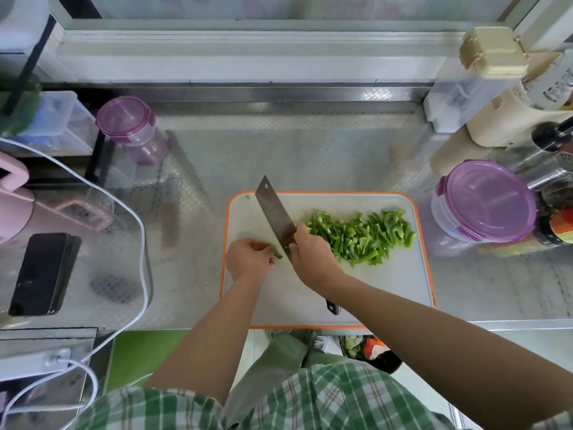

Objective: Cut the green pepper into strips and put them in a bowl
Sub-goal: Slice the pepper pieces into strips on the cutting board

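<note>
Flanking the board (387,283) under pepper strips (359,237): jar (133,131), tub (483,201).

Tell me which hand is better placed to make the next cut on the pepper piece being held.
Right. The right hand already grips the knife, its blade close beside the pepper piece, which the left hand pinches on the cutting board.

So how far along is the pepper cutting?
Mostly done: a big pile of strips lies on the cutting board. In hand: the left hand holds a small remaining piece while the right hand grips the knife beside it. Left: moving the strips to a bowl.
</note>
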A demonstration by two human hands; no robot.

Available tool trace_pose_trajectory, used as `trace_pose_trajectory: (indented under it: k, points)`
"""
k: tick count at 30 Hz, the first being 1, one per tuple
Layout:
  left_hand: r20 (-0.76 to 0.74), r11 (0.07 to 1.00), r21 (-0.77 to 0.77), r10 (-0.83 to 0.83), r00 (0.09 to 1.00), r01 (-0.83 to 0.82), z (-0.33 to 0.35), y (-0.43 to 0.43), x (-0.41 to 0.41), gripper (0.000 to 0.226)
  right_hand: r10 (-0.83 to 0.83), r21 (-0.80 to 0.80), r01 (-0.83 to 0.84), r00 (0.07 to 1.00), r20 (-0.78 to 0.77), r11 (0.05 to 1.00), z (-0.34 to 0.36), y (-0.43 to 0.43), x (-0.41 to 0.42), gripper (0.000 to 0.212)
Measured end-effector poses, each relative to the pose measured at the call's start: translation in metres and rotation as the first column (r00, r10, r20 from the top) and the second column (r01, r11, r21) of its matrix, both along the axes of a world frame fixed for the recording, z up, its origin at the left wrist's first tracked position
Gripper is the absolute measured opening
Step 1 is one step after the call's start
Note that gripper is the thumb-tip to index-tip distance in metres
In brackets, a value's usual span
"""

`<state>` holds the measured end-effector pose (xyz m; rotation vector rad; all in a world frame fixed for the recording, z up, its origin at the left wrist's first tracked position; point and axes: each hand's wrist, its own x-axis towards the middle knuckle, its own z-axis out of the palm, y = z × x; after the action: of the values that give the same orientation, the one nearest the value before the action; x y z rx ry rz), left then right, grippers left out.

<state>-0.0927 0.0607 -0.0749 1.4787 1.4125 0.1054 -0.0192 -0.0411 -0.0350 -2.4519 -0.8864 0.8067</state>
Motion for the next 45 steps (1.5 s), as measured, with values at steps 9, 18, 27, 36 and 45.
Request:
trace_pose_trajectory:
  k: [9,18,27,36,45]
  points:
    - [0.025,0.999,0.035,0.012,1.0,-0.013,0.0,-0.006,-0.002,0.004,0.01,-0.056,-0.01,1.0,0.003,0.998,0.001,0.0,-0.013,0.013]
    - [-0.003,0.999,0.029,0.025,1.0,-0.025,-0.004,-0.004,-0.001,0.009,0.008,-0.066,-0.008,1.0,0.0,0.998,-0.001,0.002,-0.018,0.014]
    - [-0.041,1.0,0.021,-0.007,0.999,0.008,-0.006,-0.002,0.0,0.017,0.04,-0.087,-0.038,0.999,0.022,0.995,-0.006,0.013,-0.022,0.018]
    - [-0.008,0.996,0.058,-0.063,0.998,0.063,0.0,-0.011,0.005,0.003,-0.094,-0.092,0.098,0.995,0.043,0.991,-0.011,-0.004,0.0,0.011]
    - [-0.084,0.965,0.245,-0.079,0.993,0.098,0.011,-0.014,0.005,0.02,-0.06,0.066,0.059,0.998,0.014,0.996,0.001,-0.012,0.0,0.015]
